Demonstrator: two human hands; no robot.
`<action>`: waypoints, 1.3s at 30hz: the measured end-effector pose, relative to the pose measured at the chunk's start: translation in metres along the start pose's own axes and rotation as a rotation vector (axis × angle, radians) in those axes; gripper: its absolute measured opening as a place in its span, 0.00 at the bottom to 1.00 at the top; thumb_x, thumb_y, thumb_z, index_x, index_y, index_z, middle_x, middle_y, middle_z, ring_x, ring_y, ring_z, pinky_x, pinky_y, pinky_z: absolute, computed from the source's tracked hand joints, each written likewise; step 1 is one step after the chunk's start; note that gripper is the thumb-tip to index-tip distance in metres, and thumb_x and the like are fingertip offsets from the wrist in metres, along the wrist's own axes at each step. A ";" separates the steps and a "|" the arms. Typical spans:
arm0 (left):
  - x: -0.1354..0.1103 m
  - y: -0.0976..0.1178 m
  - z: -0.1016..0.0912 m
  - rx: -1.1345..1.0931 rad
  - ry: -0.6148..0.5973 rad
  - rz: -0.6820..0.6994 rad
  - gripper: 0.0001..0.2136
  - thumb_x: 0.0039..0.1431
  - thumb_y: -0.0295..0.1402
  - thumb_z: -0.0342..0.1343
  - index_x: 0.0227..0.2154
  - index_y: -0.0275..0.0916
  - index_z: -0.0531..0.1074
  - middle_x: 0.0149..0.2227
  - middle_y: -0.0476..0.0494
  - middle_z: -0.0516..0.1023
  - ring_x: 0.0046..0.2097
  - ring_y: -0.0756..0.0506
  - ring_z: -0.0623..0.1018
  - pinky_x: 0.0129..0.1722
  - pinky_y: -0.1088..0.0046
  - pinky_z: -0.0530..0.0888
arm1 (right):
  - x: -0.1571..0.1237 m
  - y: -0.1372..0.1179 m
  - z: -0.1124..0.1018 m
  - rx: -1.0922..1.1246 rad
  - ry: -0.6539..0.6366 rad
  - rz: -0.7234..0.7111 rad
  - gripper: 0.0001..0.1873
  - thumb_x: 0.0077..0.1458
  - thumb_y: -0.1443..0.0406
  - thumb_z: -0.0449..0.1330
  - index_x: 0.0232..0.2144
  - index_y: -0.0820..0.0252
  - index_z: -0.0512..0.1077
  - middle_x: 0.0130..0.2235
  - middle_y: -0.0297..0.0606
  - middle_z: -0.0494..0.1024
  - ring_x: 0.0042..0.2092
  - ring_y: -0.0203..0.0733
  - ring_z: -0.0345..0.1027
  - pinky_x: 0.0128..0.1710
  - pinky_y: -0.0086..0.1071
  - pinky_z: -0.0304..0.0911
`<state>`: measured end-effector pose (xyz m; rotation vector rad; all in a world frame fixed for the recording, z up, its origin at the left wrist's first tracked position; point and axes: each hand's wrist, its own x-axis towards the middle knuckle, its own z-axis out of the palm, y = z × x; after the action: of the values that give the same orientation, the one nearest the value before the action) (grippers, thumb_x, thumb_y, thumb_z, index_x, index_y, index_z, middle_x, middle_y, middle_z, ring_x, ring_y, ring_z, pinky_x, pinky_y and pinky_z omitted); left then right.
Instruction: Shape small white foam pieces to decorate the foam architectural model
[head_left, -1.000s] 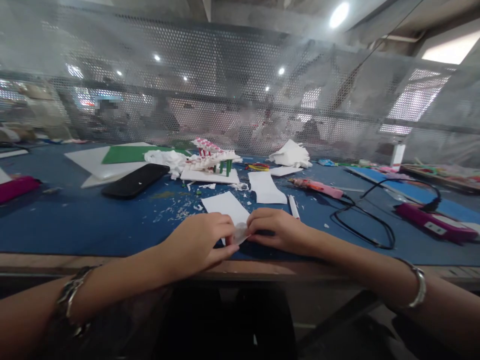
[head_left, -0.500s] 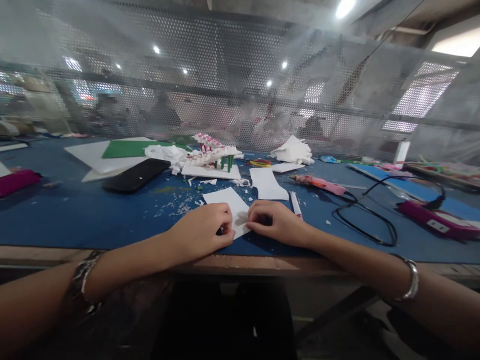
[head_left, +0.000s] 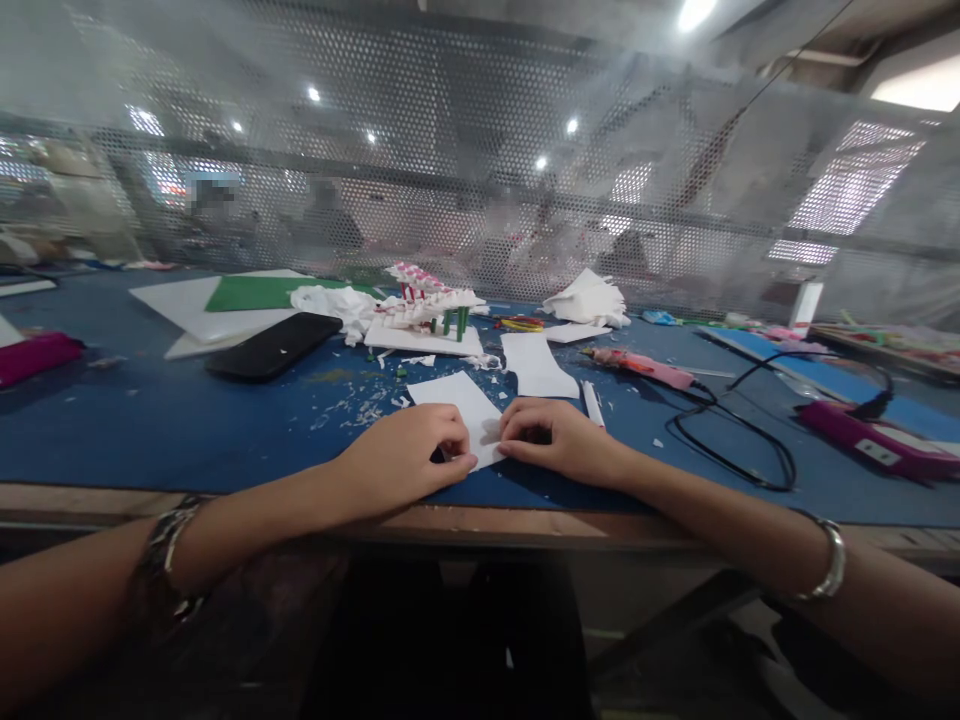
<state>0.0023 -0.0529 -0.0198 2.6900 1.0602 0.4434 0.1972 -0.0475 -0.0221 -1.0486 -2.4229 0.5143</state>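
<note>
A white sheet of paper [head_left: 459,397] lies on the blue table mat [head_left: 187,430] close to the near edge. My left hand [head_left: 405,458] rests on the sheet's near left corner with its fingers curled and pinched on the paper. My right hand [head_left: 553,438] lies at the sheet's near right corner, fingers curled and pinching the same edge. Both fingertips almost meet over the paper. A bracelet is on each wrist.
Behind the sheet stand a small white, pink and green paper model [head_left: 426,312], a second white strip [head_left: 535,364], a white pen [head_left: 592,403], a black phone [head_left: 274,346], a pink glue gun [head_left: 639,367] with a looping black cable [head_left: 731,445]. Paper scraps litter the mat. A perforated screen [head_left: 480,180] closes the back.
Both hands moved slightly away from me onto the sheet. The small translucent bit pinched between the fingers a second ago no longer shows; the fingers now press the paper's near edge.
</note>
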 end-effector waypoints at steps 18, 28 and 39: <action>-0.002 0.009 -0.007 0.222 -0.027 0.083 0.08 0.49 0.30 0.48 0.32 0.40 0.71 0.35 0.48 0.73 0.37 0.45 0.70 0.36 0.68 0.62 | -0.002 -0.002 0.000 -0.072 0.002 0.015 0.05 0.45 0.75 0.53 0.28 0.64 0.65 0.28 0.34 0.68 0.27 0.30 0.60 0.28 0.25 0.59; -0.003 0.008 -0.010 0.262 -0.055 0.051 0.09 0.53 0.37 0.51 0.31 0.39 0.73 0.35 0.46 0.74 0.36 0.45 0.72 0.35 0.69 0.63 | 0.002 0.004 -0.017 -0.047 -0.209 -0.164 0.06 0.49 0.68 0.56 0.30 0.64 0.71 0.33 0.36 0.67 0.32 0.30 0.63 0.33 0.25 0.62; -0.009 0.010 -0.004 0.315 0.006 0.056 0.10 0.55 0.36 0.48 0.27 0.39 0.71 0.30 0.48 0.75 0.31 0.47 0.73 0.31 0.71 0.61 | 0.004 0.002 -0.011 -0.073 -0.158 -0.149 0.05 0.50 0.69 0.54 0.28 0.64 0.70 0.32 0.36 0.67 0.31 0.30 0.62 0.32 0.26 0.60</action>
<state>0.0010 -0.0653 -0.0150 2.9997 1.1426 0.3161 0.2018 -0.0413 -0.0130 -0.8763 -2.6525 0.4772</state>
